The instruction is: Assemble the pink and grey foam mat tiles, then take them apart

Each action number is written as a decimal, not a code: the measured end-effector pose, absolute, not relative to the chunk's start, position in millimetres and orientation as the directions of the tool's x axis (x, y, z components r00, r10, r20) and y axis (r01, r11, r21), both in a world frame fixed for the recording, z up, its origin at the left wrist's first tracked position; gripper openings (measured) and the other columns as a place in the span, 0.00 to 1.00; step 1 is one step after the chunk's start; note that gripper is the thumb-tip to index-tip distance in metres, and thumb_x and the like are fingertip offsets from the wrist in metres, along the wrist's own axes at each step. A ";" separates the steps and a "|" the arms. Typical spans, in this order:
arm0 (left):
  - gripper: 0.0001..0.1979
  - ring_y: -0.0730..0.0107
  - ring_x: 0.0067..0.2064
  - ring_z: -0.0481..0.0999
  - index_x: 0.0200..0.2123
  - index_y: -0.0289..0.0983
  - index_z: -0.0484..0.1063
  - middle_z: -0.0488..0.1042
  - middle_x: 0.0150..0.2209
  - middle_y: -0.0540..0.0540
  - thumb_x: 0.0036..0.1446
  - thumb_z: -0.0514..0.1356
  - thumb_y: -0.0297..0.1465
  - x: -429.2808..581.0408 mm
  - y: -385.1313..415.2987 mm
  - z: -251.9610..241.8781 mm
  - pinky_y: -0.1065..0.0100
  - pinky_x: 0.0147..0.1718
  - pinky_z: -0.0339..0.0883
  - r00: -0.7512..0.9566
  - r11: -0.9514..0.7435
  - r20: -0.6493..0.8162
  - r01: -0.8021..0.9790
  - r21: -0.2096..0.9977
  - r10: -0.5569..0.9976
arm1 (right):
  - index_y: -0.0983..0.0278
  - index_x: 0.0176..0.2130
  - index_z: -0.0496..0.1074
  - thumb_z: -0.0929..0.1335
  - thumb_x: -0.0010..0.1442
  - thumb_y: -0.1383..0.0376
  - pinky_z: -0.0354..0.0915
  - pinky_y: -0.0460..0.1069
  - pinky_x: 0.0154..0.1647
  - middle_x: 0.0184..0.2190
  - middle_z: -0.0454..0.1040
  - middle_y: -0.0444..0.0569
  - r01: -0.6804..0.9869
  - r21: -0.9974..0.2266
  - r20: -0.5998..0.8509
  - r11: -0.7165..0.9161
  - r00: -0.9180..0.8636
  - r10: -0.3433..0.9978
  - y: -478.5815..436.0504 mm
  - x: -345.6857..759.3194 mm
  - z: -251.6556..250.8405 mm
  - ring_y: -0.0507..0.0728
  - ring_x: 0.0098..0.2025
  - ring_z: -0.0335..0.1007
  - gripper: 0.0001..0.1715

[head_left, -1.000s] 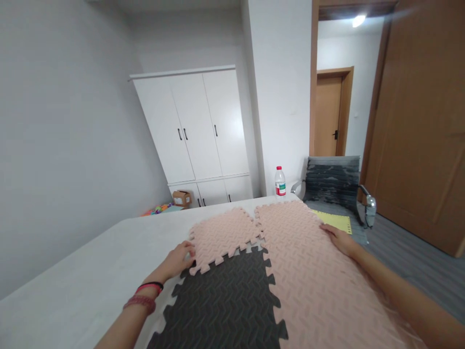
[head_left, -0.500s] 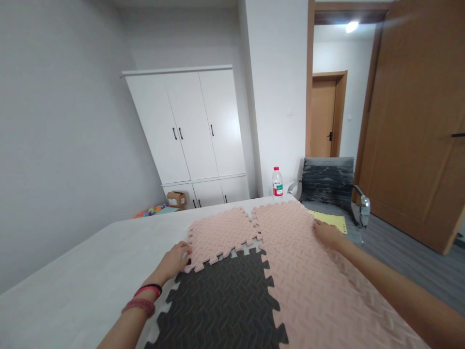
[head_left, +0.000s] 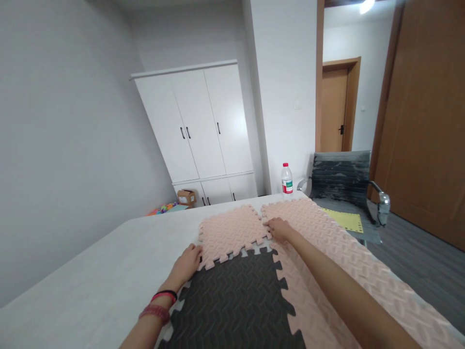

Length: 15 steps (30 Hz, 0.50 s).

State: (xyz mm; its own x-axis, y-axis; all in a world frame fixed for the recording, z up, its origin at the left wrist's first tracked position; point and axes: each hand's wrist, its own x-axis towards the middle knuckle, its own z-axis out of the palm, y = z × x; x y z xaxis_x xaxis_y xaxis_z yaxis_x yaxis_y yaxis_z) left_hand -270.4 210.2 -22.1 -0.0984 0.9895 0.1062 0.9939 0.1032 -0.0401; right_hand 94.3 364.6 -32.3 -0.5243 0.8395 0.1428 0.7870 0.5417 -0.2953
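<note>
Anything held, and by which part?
Can't tell: the left hand touches the left edge of the small pink mat; the right hand is over its seam with the long pink mat.

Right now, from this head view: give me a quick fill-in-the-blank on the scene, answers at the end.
1. The ____ hand is at the gap between the smaller pink mat and the pink matting beside it.
2. Bands circle the ____ wrist.
3. The bottle has a ____ cap.
4. A yellow sheet lies on the seat of the ____.

Missing words: right; left; red; chair.
</note>
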 end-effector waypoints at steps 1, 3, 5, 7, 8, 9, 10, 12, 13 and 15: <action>0.13 0.68 0.44 0.72 0.43 0.35 0.68 0.71 0.42 0.46 0.62 0.53 0.37 -270.1 210.8 -23.9 0.58 0.46 0.67 -0.100 0.106 0.119 0.993 -0.049 0.988 | 0.57 0.51 0.69 0.62 0.57 0.67 0.57 0.57 0.49 0.51 0.69 0.51 0.787 -0.296 0.144 0.541 -0.523 0.840 364.1 94.4 -31.3 0.63 0.55 0.59 0.22; 0.12 0.68 0.43 0.72 0.43 0.34 0.68 0.71 0.42 0.46 0.62 0.53 0.36 -268.6 211.1 -25.8 0.58 0.45 0.68 -0.102 0.113 0.152 0.991 -0.069 0.983 | 0.58 0.49 0.68 0.62 0.57 0.68 0.57 0.54 0.47 0.48 0.70 0.51 0.782 -0.304 0.155 0.544 -0.523 0.838 360.9 96.0 -29.1 0.61 0.52 0.62 0.20; 0.12 0.69 0.42 0.72 0.43 0.34 0.68 0.71 0.42 0.46 0.62 0.53 0.36 -266.7 210.7 -25.3 0.58 0.45 0.68 -0.101 0.116 0.170 0.989 -0.086 0.980 | 0.61 0.49 0.68 0.61 0.57 0.69 0.57 0.51 0.45 0.45 0.71 0.51 0.768 -0.316 0.164 0.557 -0.534 0.829 355.7 99.2 -27.1 0.58 0.48 0.64 0.19; 0.13 0.69 0.42 0.72 0.44 0.34 0.68 0.71 0.42 0.46 0.62 0.53 0.36 -265.6 210.7 -22.9 0.59 0.44 0.69 -0.090 0.109 0.172 0.989 -0.100 0.981 | 0.63 0.46 0.68 0.62 0.55 0.70 0.57 0.48 0.43 0.43 0.72 0.51 0.745 -0.328 0.170 0.580 -0.558 0.812 350.0 104.1 -25.8 0.55 0.45 0.65 0.18; 0.13 0.69 0.42 0.72 0.44 0.35 0.68 0.71 0.42 0.46 0.62 0.53 0.36 -265.6 211.4 -21.2 0.59 0.43 0.69 -0.084 0.103 0.168 0.989 -0.106 0.982 | 0.63 0.45 0.68 0.63 0.54 0.70 0.57 0.47 0.43 0.43 0.72 0.51 0.732 -0.334 0.173 0.593 -0.571 0.802 347.0 106.7 -25.5 0.55 0.45 0.65 0.17; 0.13 0.69 0.41 0.72 0.44 0.35 0.68 0.71 0.42 0.46 0.62 0.53 0.37 -266.0 212.7 -19.5 0.60 0.42 0.70 -0.080 0.099 0.161 0.989 -0.113 0.984 | 0.64 0.44 0.69 0.63 0.54 0.70 0.56 0.46 0.42 0.43 0.71 0.51 0.720 -0.340 0.178 0.606 -0.583 0.793 343.9 109.1 -25.5 0.54 0.44 0.66 0.16; 0.13 0.69 0.41 0.73 0.44 0.35 0.68 0.71 0.42 0.46 0.62 0.54 0.37 -266.6 214.7 -17.7 0.60 0.42 0.70 -0.080 0.099 0.154 0.988 -0.122 0.985 | 0.64 0.43 0.69 0.64 0.53 0.69 0.56 0.46 0.41 0.43 0.71 0.51 0.709 -0.345 0.183 0.615 -0.592 0.785 340.8 110.9 -25.7 0.54 0.43 0.66 0.15; 0.13 0.68 0.42 0.73 0.44 0.35 0.68 0.71 0.43 0.46 0.61 0.54 0.37 -267.9 220.5 -14.8 0.60 0.41 0.70 -0.091 0.110 0.138 0.984 -0.140 0.986 | 0.64 0.42 0.69 0.63 0.54 0.68 0.56 0.46 0.41 0.42 0.71 0.51 0.695 -0.357 0.195 0.624 -0.598 0.778 334.2 112.4 -27.1 0.53 0.41 0.65 0.14; 0.14 0.68 0.42 0.73 0.45 0.35 0.68 0.71 0.43 0.45 0.61 0.55 0.38 -268.2 224.0 -13.8 0.59 0.41 0.70 -0.103 0.122 0.131 0.981 -0.149 0.986 | 0.64 0.41 0.69 0.63 0.54 0.68 0.56 0.46 0.41 0.41 0.71 0.51 0.693 -0.362 0.202 0.624 -0.595 0.778 331.0 112.3 -28.0 0.54 0.42 0.65 0.13; 0.14 0.67 0.43 0.73 0.46 0.35 0.68 0.71 0.43 0.45 0.61 0.55 0.38 -267.8 230.7 -12.9 0.59 0.41 0.71 -0.129 0.148 0.121 0.974 -0.169 0.984 | 0.65 0.40 0.69 0.62 0.54 0.69 0.56 0.46 0.42 0.41 0.71 0.51 0.693 -0.369 0.218 0.620 -0.583 0.782 325.4 110.9 -30.2 0.55 0.44 0.65 0.12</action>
State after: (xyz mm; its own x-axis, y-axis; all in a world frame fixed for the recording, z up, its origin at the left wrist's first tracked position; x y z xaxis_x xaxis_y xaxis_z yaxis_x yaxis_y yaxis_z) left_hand -267.8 230.7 -12.9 -0.1285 0.9843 0.1208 0.9745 0.1480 -0.1687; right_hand 110.9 325.4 -30.2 -0.5835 0.7822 0.2184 0.6926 0.6197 -0.3691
